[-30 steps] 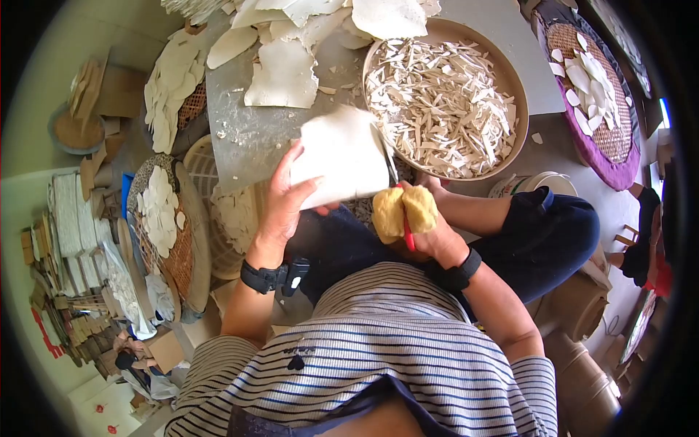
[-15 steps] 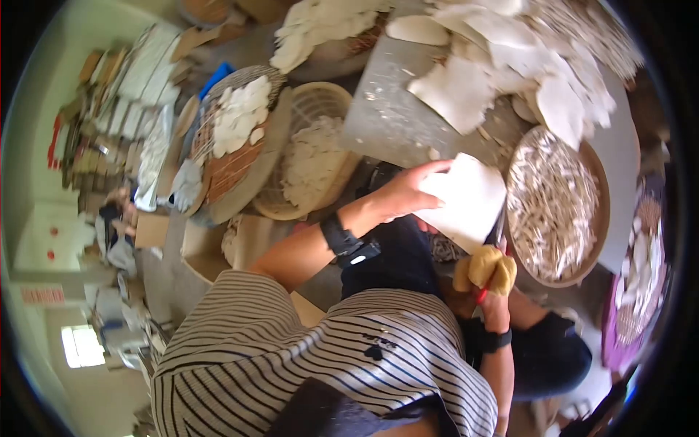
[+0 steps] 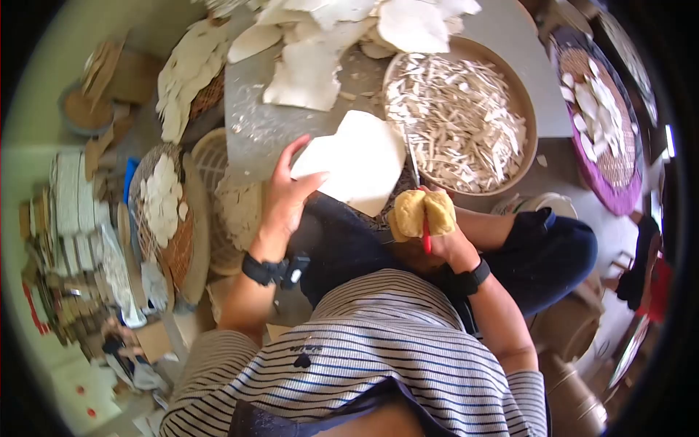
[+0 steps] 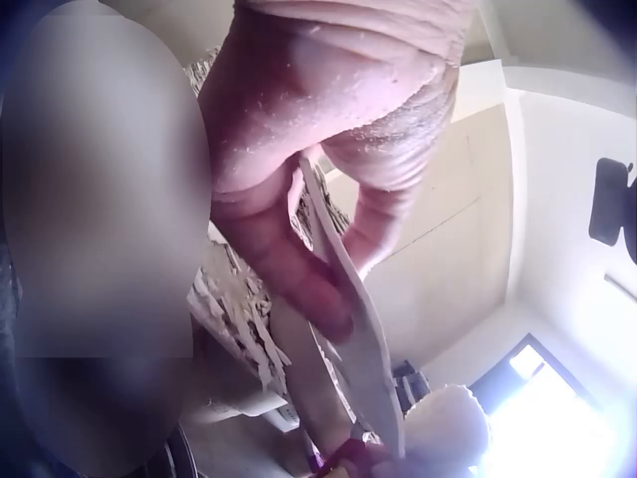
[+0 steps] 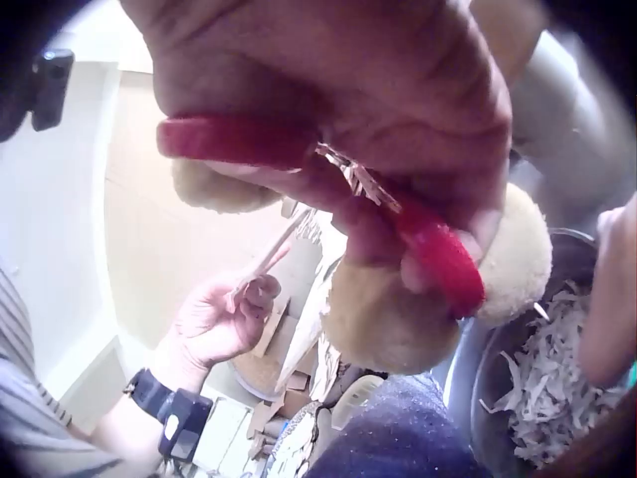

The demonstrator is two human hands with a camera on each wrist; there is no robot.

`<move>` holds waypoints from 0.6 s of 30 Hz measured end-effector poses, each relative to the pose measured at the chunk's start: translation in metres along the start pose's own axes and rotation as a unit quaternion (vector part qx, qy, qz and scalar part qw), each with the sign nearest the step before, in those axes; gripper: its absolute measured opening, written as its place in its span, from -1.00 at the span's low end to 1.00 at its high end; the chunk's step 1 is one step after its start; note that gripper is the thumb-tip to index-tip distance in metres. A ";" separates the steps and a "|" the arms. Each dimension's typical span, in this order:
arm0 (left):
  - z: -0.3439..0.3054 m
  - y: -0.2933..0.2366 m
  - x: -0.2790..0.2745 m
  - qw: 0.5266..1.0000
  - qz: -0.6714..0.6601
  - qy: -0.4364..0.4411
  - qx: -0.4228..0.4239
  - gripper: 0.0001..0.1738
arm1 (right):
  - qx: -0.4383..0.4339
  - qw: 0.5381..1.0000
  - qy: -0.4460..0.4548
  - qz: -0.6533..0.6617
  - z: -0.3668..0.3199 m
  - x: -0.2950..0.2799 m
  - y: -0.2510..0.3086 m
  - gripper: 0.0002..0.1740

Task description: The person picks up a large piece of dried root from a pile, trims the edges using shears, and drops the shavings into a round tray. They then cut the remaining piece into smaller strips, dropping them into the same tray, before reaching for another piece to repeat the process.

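Note:
My left hand (image 3: 285, 197) pinches a thin, stiff cream-white sheet (image 3: 357, 160) along its left side, thumb on the upper face. In the left wrist view the sheet (image 4: 348, 299) appears edge-on between thumb and fingers. My right hand (image 3: 453, 246) grips red-handled scissors (image 3: 427, 237), and yellow spongy padding (image 3: 440, 213) bulges around the grip. The blades point away from me along the sheet's right edge. From the right wrist, the red handle loops (image 5: 443, 261) lie within my curled fingers.
A round basin (image 3: 530, 131) of white strips stands on the grey table (image 3: 244, 149), just beyond the scissors. Larger white sheets (image 3: 302, 73) are piled at the back. Woven trays with white pieces stand left and right, near a slatted basket (image 3: 207, 156).
The head view swung toward the left and came back. The sheet has turned in my left hand, with a point now toward my lap. Scissors stay in my right hand at its right edge.

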State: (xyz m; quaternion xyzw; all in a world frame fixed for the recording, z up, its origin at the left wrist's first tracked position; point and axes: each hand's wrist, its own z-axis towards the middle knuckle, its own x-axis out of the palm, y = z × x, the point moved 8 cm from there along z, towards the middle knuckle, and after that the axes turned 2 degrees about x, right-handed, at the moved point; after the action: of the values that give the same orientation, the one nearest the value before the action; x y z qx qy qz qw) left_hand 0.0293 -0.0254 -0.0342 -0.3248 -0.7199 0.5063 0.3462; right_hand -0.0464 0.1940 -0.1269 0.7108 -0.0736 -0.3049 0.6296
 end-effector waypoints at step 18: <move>-0.013 0.018 0.024 0.994 -0.021 -0.095 0.053 -0.44 | 0.034 0.989 0.110 -0.097 0.013 -0.004 0.032 -0.67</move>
State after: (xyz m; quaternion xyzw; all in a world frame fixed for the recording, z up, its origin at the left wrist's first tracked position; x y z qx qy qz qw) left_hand 0.0288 0.0062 -0.0444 -0.2417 -0.7282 0.5648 0.3036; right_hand -0.0474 0.1782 -0.0955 0.7645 0.0551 -0.2821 0.5770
